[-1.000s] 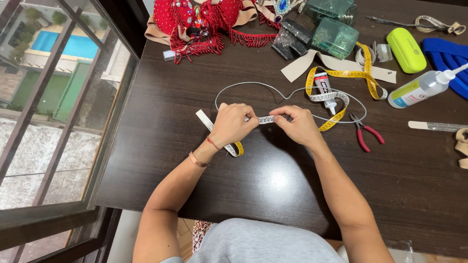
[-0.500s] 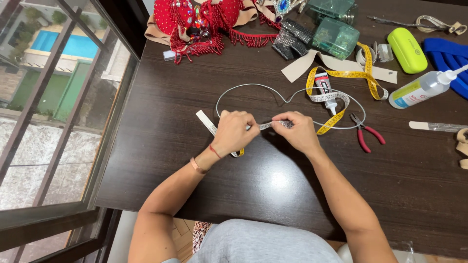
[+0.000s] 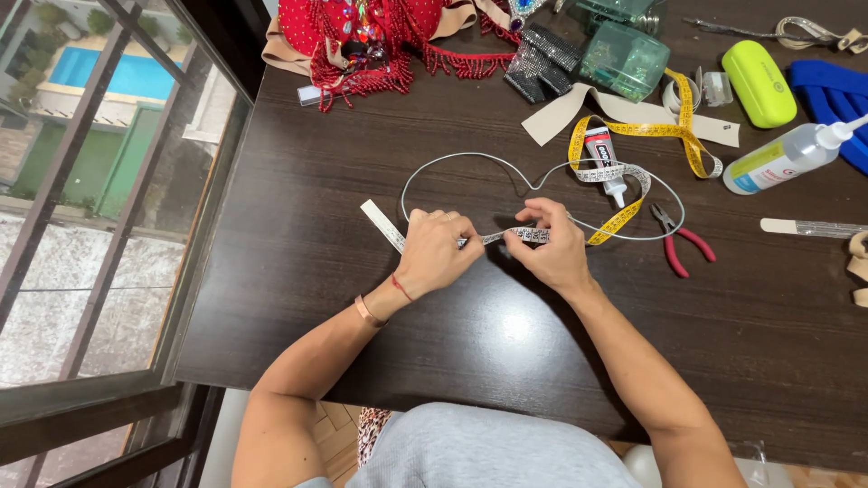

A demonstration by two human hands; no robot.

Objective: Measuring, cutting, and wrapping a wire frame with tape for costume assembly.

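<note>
Head view, hands: left hand and right hand close together, both pinching a rhinestone strip stretched between them.
Strip's place: over the dark table, at the near edge of a bent wire loop.
Packages: small glue tube, white with red label, inside the loop; clear squeeze bottle with yellow-and-blue label far right; lime oval case above it.
Nearby: yellow tape measure, red-handled pliers.

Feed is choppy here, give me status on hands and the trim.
Left hand and right hand both pinching rhinestone strip along wire frame. Red-handled pliers and yellow tape measure lie close beside.
</note>
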